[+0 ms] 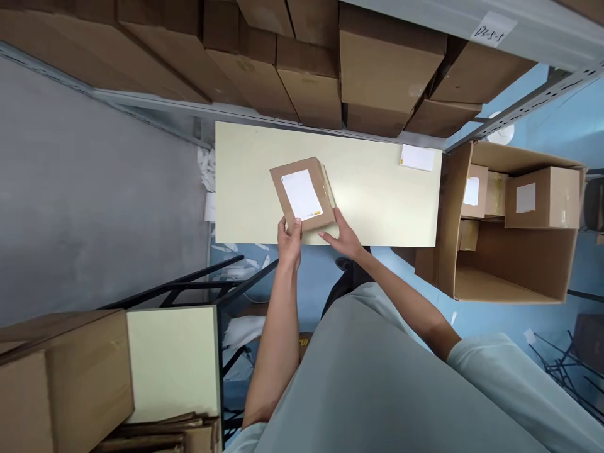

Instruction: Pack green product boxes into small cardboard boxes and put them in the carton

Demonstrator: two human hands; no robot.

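A small brown cardboard box (285,189) with a white label (302,195) on its top face is held at an angle above the pale tabletop (368,207). At its near left edge my left hand (289,242) grips it, thumb on top by the label's lower edge and fingers at the side. My right hand (346,238) is around the near right corner, its fingers against the side and its thumb below the near edge. Clear tape shows on the box's right side. The underside of the box is hidden.
A stack of white labels (418,157) lies at the table's far right. Right of the table stands a large open carton (509,292) with several labelled boxes inside. Shelved cartons (387,69) line the far side. At lower left are a big carton (89,365) and flattened cardboard (155,440).
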